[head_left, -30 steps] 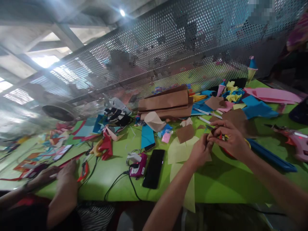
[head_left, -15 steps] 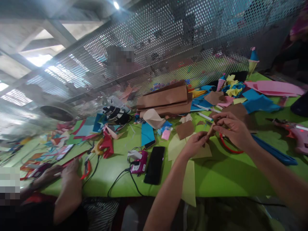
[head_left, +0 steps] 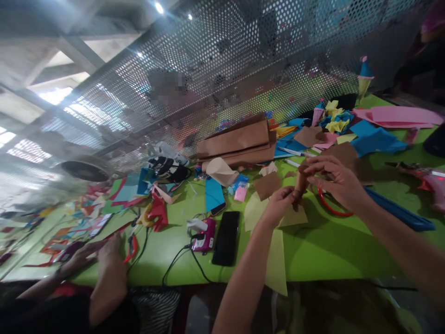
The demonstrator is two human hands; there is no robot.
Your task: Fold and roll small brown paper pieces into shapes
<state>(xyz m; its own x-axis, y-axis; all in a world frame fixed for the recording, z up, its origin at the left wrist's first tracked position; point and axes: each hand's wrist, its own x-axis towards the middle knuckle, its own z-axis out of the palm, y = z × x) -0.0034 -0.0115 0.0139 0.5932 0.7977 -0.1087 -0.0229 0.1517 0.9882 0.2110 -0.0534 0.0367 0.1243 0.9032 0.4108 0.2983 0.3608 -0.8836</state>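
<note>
While a co-worker's hand (head_left: 107,248) rests far left of the black smartphone (head_left: 226,237) on the green table (head_left: 323,255), the left hand (head_left: 280,206) pinches the foot of a small rolled brown paper tube (head_left: 300,183), held upright right of the phone. The right hand (head_left: 335,181) curls its fingers round the tube's top; the roll looks formed but, I judge, not yet fixed.

no readable text, labels or numbers, view blurred throughout

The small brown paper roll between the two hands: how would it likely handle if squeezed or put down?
The brown paper roll, pinched by the left hand and right hand, looks thin, so probably light and easily crushed. Being rolled, it may uncurl or roll on the green table if released.
</note>
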